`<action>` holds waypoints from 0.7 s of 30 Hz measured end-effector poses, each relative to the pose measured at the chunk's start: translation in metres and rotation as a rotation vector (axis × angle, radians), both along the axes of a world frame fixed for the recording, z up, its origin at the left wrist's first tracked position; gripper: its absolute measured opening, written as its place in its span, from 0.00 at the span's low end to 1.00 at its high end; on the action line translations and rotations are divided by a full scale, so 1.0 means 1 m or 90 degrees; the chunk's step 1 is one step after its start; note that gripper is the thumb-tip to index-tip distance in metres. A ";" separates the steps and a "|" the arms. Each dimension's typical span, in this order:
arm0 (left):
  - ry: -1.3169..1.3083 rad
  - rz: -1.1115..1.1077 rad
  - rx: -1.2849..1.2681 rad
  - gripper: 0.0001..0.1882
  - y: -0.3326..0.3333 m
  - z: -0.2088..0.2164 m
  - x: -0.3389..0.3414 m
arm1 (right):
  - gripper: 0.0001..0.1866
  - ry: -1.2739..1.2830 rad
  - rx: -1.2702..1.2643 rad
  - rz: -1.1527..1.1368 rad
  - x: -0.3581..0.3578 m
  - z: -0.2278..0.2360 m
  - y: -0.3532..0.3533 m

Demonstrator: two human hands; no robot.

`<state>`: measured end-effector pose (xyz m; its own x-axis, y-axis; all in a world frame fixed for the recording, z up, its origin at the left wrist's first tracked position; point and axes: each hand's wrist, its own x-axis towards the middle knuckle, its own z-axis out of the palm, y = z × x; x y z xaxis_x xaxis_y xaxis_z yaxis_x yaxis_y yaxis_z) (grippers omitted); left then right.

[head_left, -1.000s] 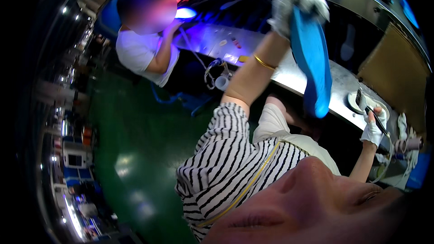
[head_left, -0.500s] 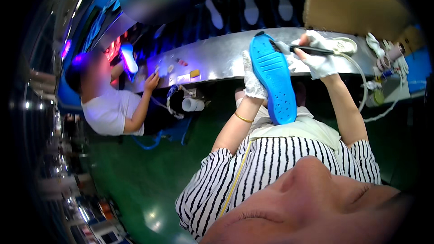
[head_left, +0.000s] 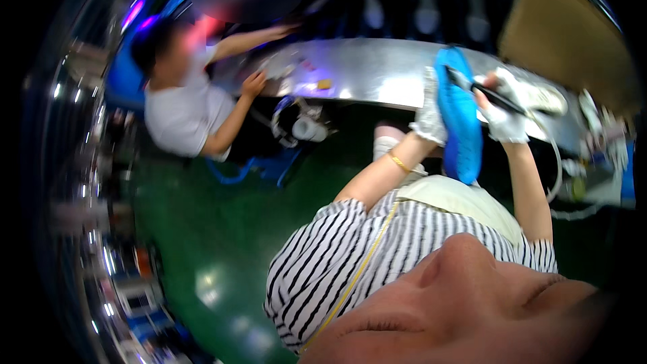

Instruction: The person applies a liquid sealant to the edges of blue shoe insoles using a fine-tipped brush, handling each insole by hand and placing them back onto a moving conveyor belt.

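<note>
White-gloved L hand (head_left: 429, 116) grips left side of a long blue moulded shoe sole (head_left: 462, 125), held across near edge of silver metal tabletop (head_left: 377, 71), prob. to leave its face free for the brush. White-gloved R hand (head_left: 507, 121), fingertips bare, is closed round a slim black-handled brush (head_left: 497, 97), tip at sole's far end; contact unclear. Just right: blurred whitish dish-like item (head_left: 551, 100). Far right: brown cardboard sheet (head_left: 566, 37). No labels/writing legible.
</note>
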<state>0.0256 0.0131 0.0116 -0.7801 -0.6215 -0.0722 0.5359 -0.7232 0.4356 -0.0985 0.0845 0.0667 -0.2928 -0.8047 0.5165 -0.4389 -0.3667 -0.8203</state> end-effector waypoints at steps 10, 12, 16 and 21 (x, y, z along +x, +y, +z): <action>0.003 -0.030 0.037 0.40 -0.006 0.015 0.009 | 0.07 -0.044 0.106 0.051 -0.015 -0.035 0.022; -0.027 0.001 0.041 0.41 -0.003 0.016 0.014 | 0.08 -0.096 0.108 0.115 -0.005 -0.045 0.027; -0.029 -0.042 0.024 0.42 0.001 0.011 0.019 | 0.09 -0.057 0.109 0.180 0.000 -0.043 0.043; -0.061 -0.196 -0.148 0.37 0.020 -0.008 0.015 | 0.06 -0.208 0.132 -0.036 -0.044 -0.060 0.066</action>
